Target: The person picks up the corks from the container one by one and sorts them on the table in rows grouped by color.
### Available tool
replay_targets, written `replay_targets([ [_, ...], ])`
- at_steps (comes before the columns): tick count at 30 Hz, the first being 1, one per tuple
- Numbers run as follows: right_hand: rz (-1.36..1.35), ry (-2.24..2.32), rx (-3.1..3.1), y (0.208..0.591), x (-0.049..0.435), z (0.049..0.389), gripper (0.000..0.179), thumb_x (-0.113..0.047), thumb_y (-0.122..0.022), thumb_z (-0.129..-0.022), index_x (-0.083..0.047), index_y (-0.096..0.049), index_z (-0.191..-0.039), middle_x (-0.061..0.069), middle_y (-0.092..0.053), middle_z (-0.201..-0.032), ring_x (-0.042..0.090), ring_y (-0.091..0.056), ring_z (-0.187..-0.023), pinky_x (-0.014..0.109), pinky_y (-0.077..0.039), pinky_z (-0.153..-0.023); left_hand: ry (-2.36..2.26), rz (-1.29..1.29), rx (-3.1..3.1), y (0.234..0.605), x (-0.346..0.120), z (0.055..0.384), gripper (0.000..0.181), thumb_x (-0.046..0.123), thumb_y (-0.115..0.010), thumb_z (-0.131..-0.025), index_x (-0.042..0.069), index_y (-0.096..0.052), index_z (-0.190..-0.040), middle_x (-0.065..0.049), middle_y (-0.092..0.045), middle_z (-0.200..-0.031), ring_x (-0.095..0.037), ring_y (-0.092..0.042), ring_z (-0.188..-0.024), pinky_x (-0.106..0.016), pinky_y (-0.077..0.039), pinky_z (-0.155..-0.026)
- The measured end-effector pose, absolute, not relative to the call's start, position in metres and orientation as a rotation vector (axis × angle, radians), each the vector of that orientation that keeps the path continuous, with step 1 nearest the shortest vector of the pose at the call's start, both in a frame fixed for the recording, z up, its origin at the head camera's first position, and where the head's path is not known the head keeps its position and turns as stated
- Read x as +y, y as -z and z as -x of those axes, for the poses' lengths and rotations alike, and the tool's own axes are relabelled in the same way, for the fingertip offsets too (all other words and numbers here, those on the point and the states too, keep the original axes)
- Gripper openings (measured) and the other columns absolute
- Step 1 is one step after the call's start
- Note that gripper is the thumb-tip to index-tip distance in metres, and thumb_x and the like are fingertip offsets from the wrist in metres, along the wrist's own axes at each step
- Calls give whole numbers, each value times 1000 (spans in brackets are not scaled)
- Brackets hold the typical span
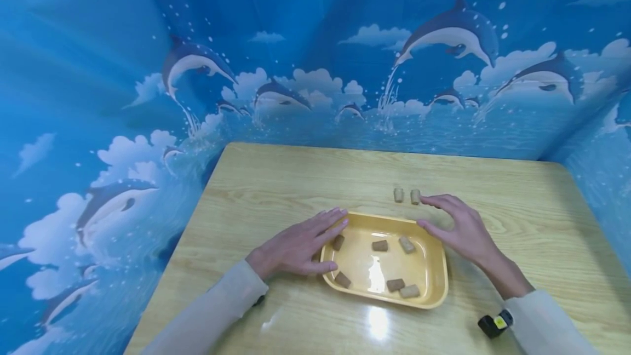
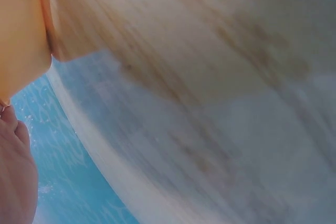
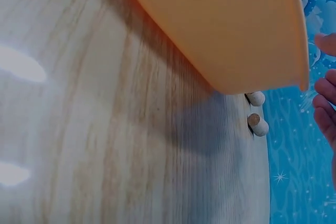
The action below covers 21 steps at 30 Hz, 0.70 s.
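Observation:
A yellow plastic tray (image 1: 384, 301) holds several small corks, some darker brown like one cork (image 1: 380, 245), others paler like another cork (image 1: 406, 245). My left hand (image 1: 305, 242) lies over the tray's left end, its fingers straight and spread. Behind the tray, two pale corks stand on the table: a left cork (image 1: 398, 195) and a right cork (image 1: 416, 196). My right hand (image 1: 463, 229) is at the tray's back right corner, thumb and fingers apart. Its index fingertip is right beside the right cork; whether they touch I cannot tell. In the right wrist view, a cork (image 3: 258, 125) shows a speckled brown end.
The tray stands on a wood-grain table (image 1: 276, 179) with rounded corners. A blue dolphin-print curtain (image 1: 315, 70) hangs behind the table and along its sides. A small black device (image 1: 493, 324) with a yellow mark sits at the right sleeve (image 1: 547, 322).

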State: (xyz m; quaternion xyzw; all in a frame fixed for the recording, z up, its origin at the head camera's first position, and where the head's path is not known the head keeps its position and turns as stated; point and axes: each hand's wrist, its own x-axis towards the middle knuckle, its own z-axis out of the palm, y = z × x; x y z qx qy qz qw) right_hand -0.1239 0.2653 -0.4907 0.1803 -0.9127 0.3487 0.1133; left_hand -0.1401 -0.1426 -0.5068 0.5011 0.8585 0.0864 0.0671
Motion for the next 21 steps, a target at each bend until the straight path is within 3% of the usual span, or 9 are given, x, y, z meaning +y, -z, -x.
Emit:
replay_targets([
  [4,-533,-1009,-2675,490,264,117,49,-19,-91,-89,-11,-75,-135,8,-76,-130,34,-68,-120,68,-57,-99,-267,-1517,2590,507,-143,140,97,76,-32,-109,14,-2,-177,-6,4,-186,-22,-1,-172,-37,-11,-141],
  [7,-563,-954,-2659,491,262,114,48,-18,-93,-86,-12,-77,-131,5,-78,-127,29,-70,-117,57,-60,-99,-270,-1517,2590,507,-143,140,97,75,-34,-109,14,-2,-177,-6,3,-186,-22,-2,-172,-37,-12,-141],
  [13,-637,-861,-2633,495,260,107,47,-15,-95,-81,-11,-80,-125,2,-80,-123,26,-73,-113,36,-61,-99,-256,-1522,2590,507,-142,140,97,79,-24,-108,14,0,-177,-6,4,-186,-20,2,-172,-35,-8,-141],
  [18,-652,-861,-2645,493,258,103,46,-15,-95,-81,-13,-80,-125,2,-80,-123,27,-73,-112,43,-64,-97,-261,-1521,2592,508,-142,140,96,76,-30,-109,14,-1,-177,-5,5,-186,-21,1,-172,-36,-9,-141],
  [21,-655,-858,-2676,493,256,100,45,-17,-94,-82,-14,-80,-125,1,-80,-123,28,-73,-113,58,-63,-95,-260,-1519,2592,508,-142,140,96,74,-34,-109,13,-3,-177,-5,5,-186,-22,-1,-172,-37,-11,-141],
])
